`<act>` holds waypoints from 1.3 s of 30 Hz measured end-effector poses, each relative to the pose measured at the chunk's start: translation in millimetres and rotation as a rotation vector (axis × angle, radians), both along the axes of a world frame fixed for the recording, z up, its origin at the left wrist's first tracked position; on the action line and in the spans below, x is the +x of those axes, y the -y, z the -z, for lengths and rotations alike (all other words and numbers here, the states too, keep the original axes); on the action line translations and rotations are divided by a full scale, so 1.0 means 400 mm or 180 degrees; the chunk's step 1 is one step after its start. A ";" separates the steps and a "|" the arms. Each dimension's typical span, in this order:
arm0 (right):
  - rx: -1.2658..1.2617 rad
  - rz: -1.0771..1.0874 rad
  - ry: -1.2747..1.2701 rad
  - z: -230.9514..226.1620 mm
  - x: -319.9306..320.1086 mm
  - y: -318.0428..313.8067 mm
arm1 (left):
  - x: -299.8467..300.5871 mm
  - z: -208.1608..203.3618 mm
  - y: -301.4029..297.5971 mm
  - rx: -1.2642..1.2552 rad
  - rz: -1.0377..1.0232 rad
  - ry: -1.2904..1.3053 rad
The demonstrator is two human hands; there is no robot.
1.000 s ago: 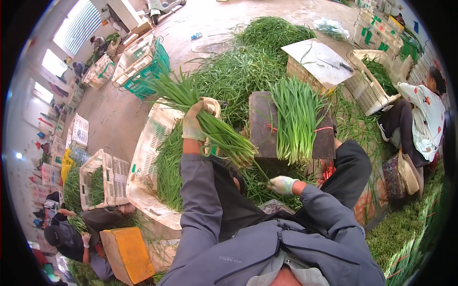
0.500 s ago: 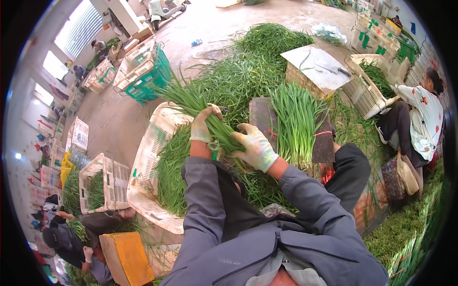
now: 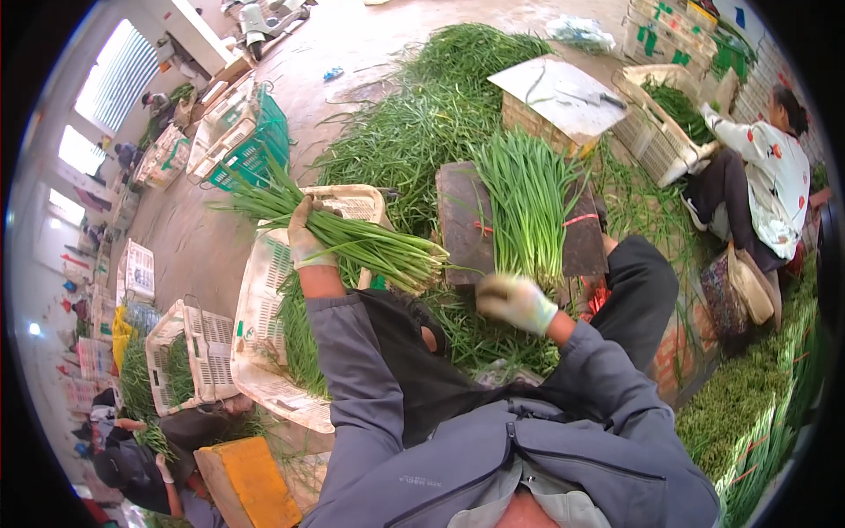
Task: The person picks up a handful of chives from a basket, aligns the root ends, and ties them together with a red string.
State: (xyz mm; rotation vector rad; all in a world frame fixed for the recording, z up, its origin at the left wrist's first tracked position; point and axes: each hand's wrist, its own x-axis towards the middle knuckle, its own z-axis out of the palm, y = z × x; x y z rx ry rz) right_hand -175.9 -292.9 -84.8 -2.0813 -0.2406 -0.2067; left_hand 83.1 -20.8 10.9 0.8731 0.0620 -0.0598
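My gloved left hand (image 3: 310, 236) is wrapped round a bunch of green chives (image 3: 370, 244), held over the white crate with the pale root ends pointing right. My gloved right hand (image 3: 516, 304) is off the bunch, just below the dark board (image 3: 461, 231); motion smears its fingers. On that board lies a larger pile of chives (image 3: 528, 202), leaf tips away from me and pale ends toward me, with a red band (image 3: 579, 219) reaching out at either side. Loose chives (image 3: 304, 339) partly fill the white crate (image 3: 251, 352) at my left.
A big heap of chives (image 3: 414, 132) covers the floor ahead. Beyond the board, a knife (image 3: 598, 98) rests on a white panel (image 3: 546, 84). A co-worker (image 3: 761, 167) sits at the right beside a crate (image 3: 647, 132). An orange-topped box (image 3: 251, 480) stands at lower left.
My right hand has let go of the chives and moved down and right toward the board's near edge. My left hand has carried the bunch left, and it now lies flatter.
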 end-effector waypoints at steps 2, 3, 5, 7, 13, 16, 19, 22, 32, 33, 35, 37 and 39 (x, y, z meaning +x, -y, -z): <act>0.0019 0.0822 0.0178 -0.103 0.058 -0.049 | -0.003 0.007 -0.026 -0.0085 0.0133 0.0044; 0.0166 0.0794 0.0074 -0.090 0.087 -0.072 | -0.002 0.014 -0.021 -0.0226 0.0298 0.0087; 0.0289 0.0458 -0.0043 -0.054 0.116 -0.085 | 0.007 0.025 -0.010 -0.0204 0.0314 0.0094; 0.0306 0.0092 0.0031 -0.010 0.099 -0.090 | 0.013 0.022 -0.019 0.0079 0.0171 0.0051; -0.1300 -0.0682 -0.0949 0.060 0.011 -0.009 | -0.023 -0.023 0.015 0.0205 -0.0003 -0.0093; -0.0582 0.0220 0.0803 -0.076 0.084 -0.080 | -0.028 -0.006 0.017 0.0086 0.0007 -0.0234; -0.1247 -0.0042 0.0880 -0.136 0.141 -0.100 | -0.023 0.010 0.046 0.0208 0.0450 -0.0264; -0.1834 -0.0915 0.0777 -0.074 0.158 -0.078 | -0.004 0.033 0.059 0.0264 0.0379 -0.0425; -0.1000 0.0140 0.0694 -0.213 0.246 -0.172 | -0.042 0.046 0.117 0.0070 0.0924 -0.0382; -0.0975 0.0148 0.0721 -0.209 0.262 -0.173 | -0.039 0.053 0.118 -0.0006 0.0880 -0.0649; -0.0982 -0.0149 0.0708 -0.187 0.283 -0.167 | -0.041 0.055 0.119 -0.0140 0.0987 -0.0551; 0.0030 -0.0620 0.0851 -0.181 0.251 -0.119 | -0.037 0.052 0.113 -0.0660 0.0698 -0.0840; 0.1161 -0.0946 0.0047 -0.204 0.174 -0.057 | -0.031 0.035 0.095 -0.0219 0.0648 -0.0750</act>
